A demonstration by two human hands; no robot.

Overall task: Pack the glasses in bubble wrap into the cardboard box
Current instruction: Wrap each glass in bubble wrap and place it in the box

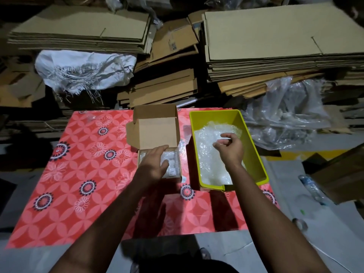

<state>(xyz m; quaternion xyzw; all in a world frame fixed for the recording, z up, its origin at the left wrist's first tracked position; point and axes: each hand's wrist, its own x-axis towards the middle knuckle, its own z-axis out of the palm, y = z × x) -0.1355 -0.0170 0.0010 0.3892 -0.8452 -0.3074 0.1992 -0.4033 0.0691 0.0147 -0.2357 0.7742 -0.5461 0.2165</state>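
Left hand (155,164): fingers spread and relaxed, pressing the bubble-wrapped glasses bundle (171,166) inside the small open brown cardboard box (155,131).
Right hand (229,148): fingers curled, pinching clear bubble wrap (208,154) in the yellow plastic tub (254,152), right of the box.
Surface: red floral tablecloth (78,174).

Dim, dark corners, soft, edges bowed

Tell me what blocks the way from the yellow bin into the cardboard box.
Nothing closes the cardboard box; its lid stands open. But the left hand lies over its opening, on a wrapped bundle already inside. The right hand is over the yellow bin.
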